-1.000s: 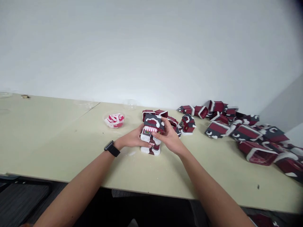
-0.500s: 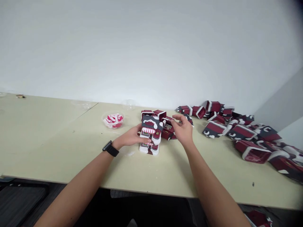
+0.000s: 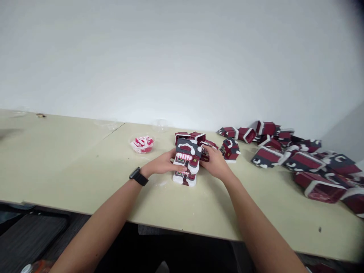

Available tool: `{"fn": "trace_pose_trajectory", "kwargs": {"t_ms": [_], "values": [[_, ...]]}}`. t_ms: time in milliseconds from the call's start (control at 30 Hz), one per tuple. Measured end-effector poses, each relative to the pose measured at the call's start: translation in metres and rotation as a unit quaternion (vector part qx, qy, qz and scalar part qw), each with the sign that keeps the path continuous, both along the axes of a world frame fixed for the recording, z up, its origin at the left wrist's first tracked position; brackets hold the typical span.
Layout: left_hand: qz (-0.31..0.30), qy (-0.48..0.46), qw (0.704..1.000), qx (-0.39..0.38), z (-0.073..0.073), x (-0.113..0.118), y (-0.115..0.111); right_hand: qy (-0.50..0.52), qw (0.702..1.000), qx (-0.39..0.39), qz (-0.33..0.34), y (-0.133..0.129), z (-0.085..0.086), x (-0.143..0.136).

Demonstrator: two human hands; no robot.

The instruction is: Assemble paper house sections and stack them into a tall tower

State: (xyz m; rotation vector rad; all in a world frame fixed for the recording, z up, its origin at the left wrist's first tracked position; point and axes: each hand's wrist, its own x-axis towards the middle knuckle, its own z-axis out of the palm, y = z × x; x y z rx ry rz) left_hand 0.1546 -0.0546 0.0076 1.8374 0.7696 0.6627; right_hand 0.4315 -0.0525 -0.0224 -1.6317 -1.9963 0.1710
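Small dark-red model houses with grey roofs and white snow trim stand in a cluster at the middle of the table. My left hand (image 3: 167, 163) is closed on the left side of the front house (image 3: 188, 149), its thumb across the front. That house has a red-and-white striped awning, and a lower house front (image 3: 184, 178) shows beneath it. My right hand (image 3: 213, 161) is at the right of the cluster, its fingers bent against a red house (image 3: 209, 144) behind; its fingertips are partly hidden. A single house (image 3: 230, 149) stands just right of that hand.
A clear bowl of red-and-white striped pieces (image 3: 142, 145) sits left of the cluster. Many more houses lie heaped at the right (image 3: 304, 161). Clear plastic lids (image 3: 106, 124) lie near the wall. The table's front edge (image 3: 182, 230) runs below my forearms.
My right hand has come down and in toward the cluster, its fingers now lower beside the front house. The single house at the right is more exposed. The view has shifted slightly.
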Motion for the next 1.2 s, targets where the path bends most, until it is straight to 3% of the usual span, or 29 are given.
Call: {"fn": "trace_pose_trajectory", "kwargs": {"t_ms": [133,567,733,867,1000,1100,1200], "values": [[-0.005,-0.008,1.0,-0.001,-0.002,0.0,0.001,-0.05,0.997,-0.008,-0.049,0.0,-0.008,0.002],[-0.011,-0.025,1.0,0.008,-0.003,-0.001,-0.002,-0.073,0.992,-0.049,-0.086,-0.005,-0.004,-0.001],[-0.025,-0.035,0.999,0.022,-0.013,0.002,-0.001,-0.043,0.994,-0.015,-0.101,-0.004,0.0,-0.002],[-0.017,-0.049,0.998,0.028,-0.014,0.002,-0.004,0.05,0.99,0.077,-0.107,-0.006,0.011,-0.005],[-0.017,-0.048,0.998,0.023,-0.006,0.002,-0.01,0.275,0.949,0.144,-0.056,-0.016,0.021,-0.013],[-0.024,-0.051,0.998,0.015,-0.003,0.002,-0.012,0.412,0.906,0.074,0.062,-0.025,0.026,-0.02],[-0.029,-0.048,0.998,0.005,-0.004,0.002,-0.01,0.422,0.888,-0.021,0.182,-0.032,0.028,-0.024]]}}
